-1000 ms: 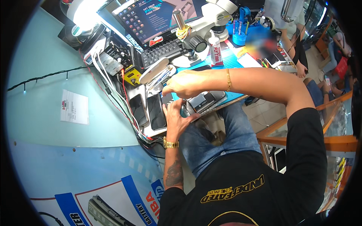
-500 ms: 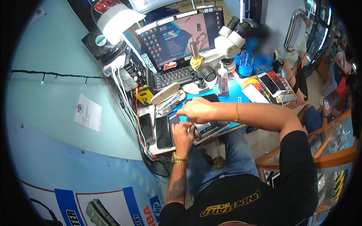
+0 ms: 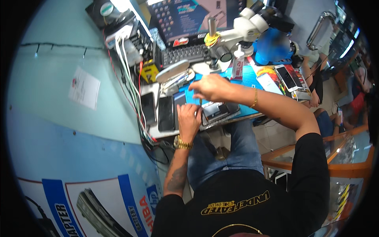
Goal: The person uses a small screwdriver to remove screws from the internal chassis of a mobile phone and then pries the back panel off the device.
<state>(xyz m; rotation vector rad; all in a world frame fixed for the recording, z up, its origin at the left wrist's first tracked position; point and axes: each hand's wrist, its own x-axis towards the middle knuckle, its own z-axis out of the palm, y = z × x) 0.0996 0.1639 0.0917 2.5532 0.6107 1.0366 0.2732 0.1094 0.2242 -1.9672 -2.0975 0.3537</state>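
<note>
My right hand (image 3: 212, 87) hovers over an opened flat electronic device (image 3: 215, 111) at the bench's front edge. Its fingers are closed on a thin upright tool (image 3: 200, 102) that looks like a small screwdriver; most of it is hidden by the hand. My left hand (image 3: 189, 121) is closed at the device's left end, fingertips bent together beside the tool's tip. What those fingers hold, if anything, is hidden. A blue work mat (image 3: 248, 76) lies under the device. Left of my left hand lies a dark phone (image 3: 166, 113), with another dark phone (image 3: 149, 108) beside it.
Behind the hands stand a laptop (image 3: 183, 55), a microscope (image 3: 246, 27) and a white tube (image 3: 237, 65). An open case of tools (image 3: 173, 77) sits at the left, near cables (image 3: 126, 75). White phones (image 3: 286, 78) lie at the right. People sit beyond the bench.
The view has shifted, with the bench higher in the picture. My right hand has lifted away from my left hand, revealing the thin tool and more of the opened device.
</note>
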